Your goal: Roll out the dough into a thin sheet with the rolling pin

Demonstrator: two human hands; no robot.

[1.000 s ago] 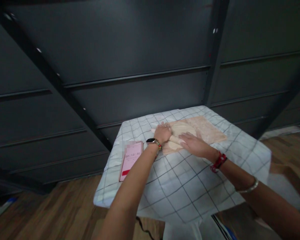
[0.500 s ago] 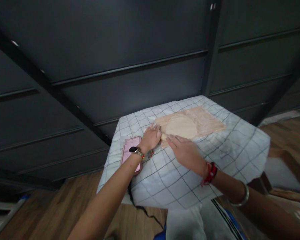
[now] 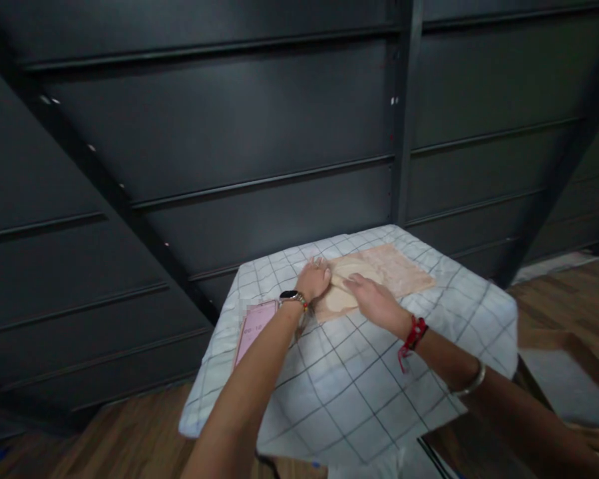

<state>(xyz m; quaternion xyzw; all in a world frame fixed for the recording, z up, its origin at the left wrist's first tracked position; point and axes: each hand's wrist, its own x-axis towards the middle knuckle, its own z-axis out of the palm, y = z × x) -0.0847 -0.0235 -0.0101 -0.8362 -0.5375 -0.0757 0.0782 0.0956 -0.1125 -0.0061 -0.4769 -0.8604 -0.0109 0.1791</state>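
A flat, pale round of rolled dough (image 3: 340,301) lies on an orange-tan sheet (image 3: 405,267) over a white checked cloth. Across the dough is a slim wooden rolling pin (image 3: 338,281), mostly covered by my hands. My left hand (image 3: 314,278) is closed round its left end, the wrist bearing a watch and beads. Closed over the other end is my right hand (image 3: 374,303), fingers pointing left, with a red band at the wrist. A phone (image 3: 255,327) showing a pink timer screen rests left of my left forearm, which partly covers it.
The checked cloth (image 3: 349,392) covers a small table standing against a dark metal panel wall (image 3: 259,126). Wooden floor (image 3: 134,432) shows around it. At the lower right is a brown-framed box or tray (image 3: 564,340), partly cut off.
The rolling pin and both hands have moved from the dough's near left edge onto the dough. My view has tilted up, so the table appears lower.
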